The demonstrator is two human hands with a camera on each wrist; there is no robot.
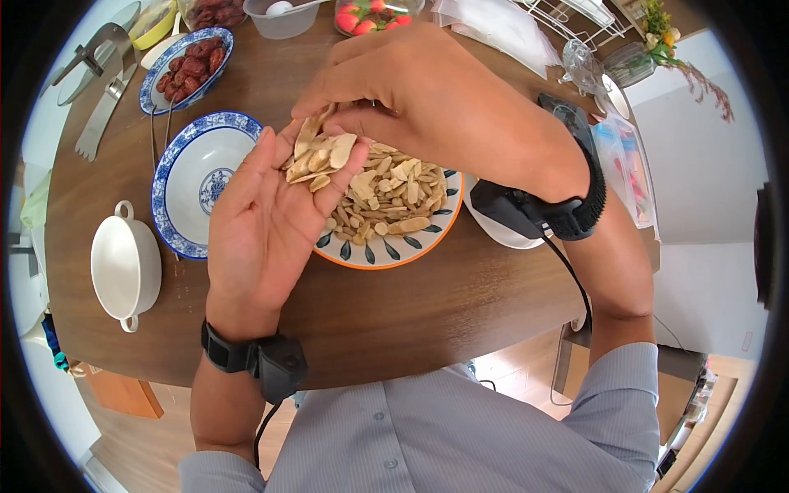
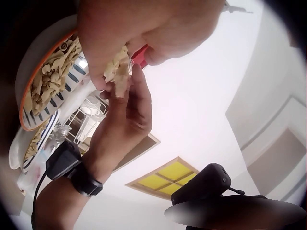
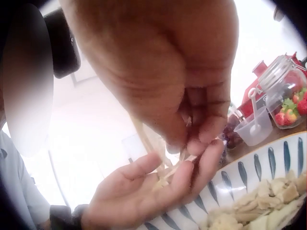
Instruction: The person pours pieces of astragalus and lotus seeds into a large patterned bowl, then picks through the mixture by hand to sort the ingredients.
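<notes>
My left hand is palm up over the near left side of a plate with an orange rim. A small heap of pale dried root slices lies on its fingers. Above it, my right hand bends down and pinches a long slice between thumb and fingers. In the right wrist view, the fingertips of the two hands nearly meet around the slices, and the right fingers hide part of them. More slices and pieces cover the middle of the plate.
Left of the hands stand a blue-and-white bowl, a white two-handled cup and a dish of red dates. A clear tub and a strawberry jar stand behind. A white dish sits under the right forearm.
</notes>
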